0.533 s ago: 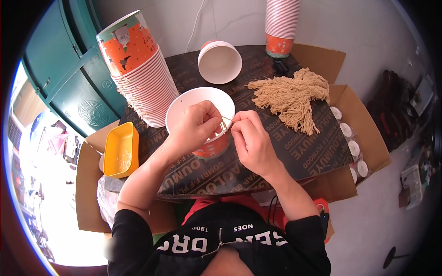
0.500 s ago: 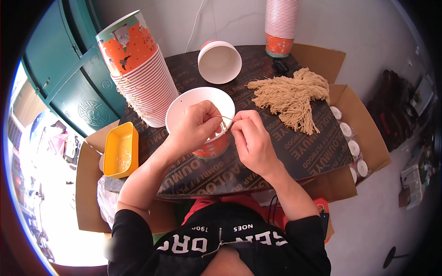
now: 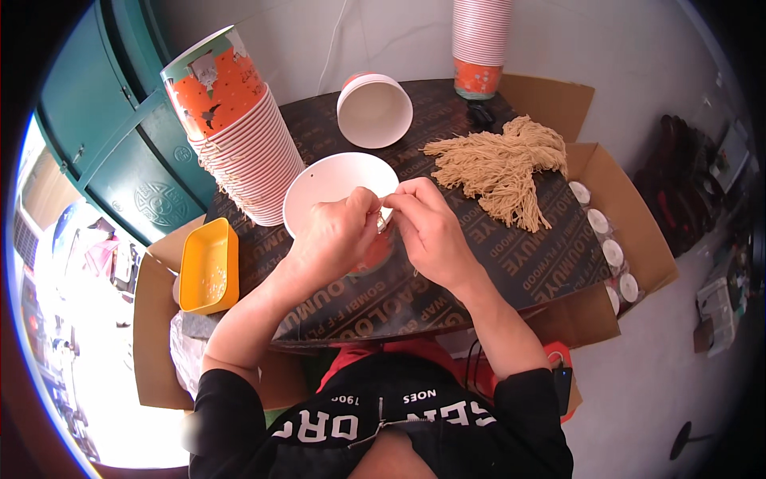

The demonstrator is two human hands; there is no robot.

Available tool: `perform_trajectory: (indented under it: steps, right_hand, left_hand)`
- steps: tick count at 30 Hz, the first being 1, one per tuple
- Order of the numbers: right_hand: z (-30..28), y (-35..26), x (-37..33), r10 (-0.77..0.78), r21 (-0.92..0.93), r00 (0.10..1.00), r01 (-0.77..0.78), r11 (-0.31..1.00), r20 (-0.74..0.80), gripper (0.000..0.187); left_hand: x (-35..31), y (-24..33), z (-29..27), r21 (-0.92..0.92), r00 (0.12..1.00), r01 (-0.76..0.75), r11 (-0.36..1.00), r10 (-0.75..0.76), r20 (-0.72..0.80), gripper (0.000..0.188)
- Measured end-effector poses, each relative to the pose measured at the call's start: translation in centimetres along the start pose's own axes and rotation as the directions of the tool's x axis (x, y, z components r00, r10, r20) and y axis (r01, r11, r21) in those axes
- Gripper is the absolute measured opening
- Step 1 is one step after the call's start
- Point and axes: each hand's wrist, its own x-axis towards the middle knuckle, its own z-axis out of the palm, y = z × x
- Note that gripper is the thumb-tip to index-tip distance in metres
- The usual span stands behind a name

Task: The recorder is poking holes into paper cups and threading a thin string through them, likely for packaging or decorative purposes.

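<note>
A paper bucket (image 3: 331, 177), white inside and orange outside, stands on the dark table in front of me, with a small hole near its far rim. At its near right rim, my left hand (image 3: 333, 235) and my right hand (image 3: 435, 235) pinch a thin beige cord (image 3: 382, 217), fingertips almost meeting. The left hand covers part of the rim, so how the cord passes through the bucket wall is hidden. Right of the hands lies a spread bundle of beige cords (image 3: 511, 169). On the left leans a tall stack of nested buckets (image 3: 254, 152) with cord loops hanging along its side.
Another bucket (image 3: 375, 112) lies tipped toward me at the table's back. A second stack (image 3: 480, 44) stands at the far right, beside a small black object (image 3: 480, 114). A yellow container (image 3: 231, 271) sits left. Cardboard boxes (image 3: 634, 203) flank the printed tabletop (image 3: 527, 275); the right one holds white rolls.
Both hands have drawn closer together, the right one moving left, and the cord stretched between them is now mostly covered by fingers. The whole view has shifted slightly.
</note>
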Motion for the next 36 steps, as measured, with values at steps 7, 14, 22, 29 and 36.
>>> perform_trajectory:
  steps: [7,14,22,29,36]
  right_hand:
    - [-0.3,-0.2,0.5,0.043,-0.011,0.997,-0.042,0.999,0.069,0.014]
    - [0.1,-0.3,0.6,0.073,0.083,0.996,-0.076,0.994,0.042,0.008]
    - [0.2,-0.5,0.6,0.05,0.068,0.999,-0.051,0.996,0.015,0.008]
    - [0.5,-0.4,0.6,0.044,0.053,0.999,-0.044,0.998,0.007,0.007]
    - [0.6,0.1,0.5,0.09,0.133,0.996,-0.091,0.987,0.015,0.006]
  left_hand:
    - [0.6,-0.4,-0.8,-0.393,0.966,0.253,0.884,-0.209,0.15,0.007]
    - [1.1,-0.5,-1.6,-0.434,0.922,0.368,0.822,-0.263,0.284,0.007]
    - [1.3,-1.0,-1.5,-0.664,0.887,0.458,0.591,-0.25,0.389,0.011]
    - [1.4,-1.5,-1.4,-0.636,0.883,0.46,0.62,-0.25,0.396,0.011]
    - [1.1,-0.8,0.0,-0.378,0.974,0.222,0.899,-0.186,0.13,0.01]
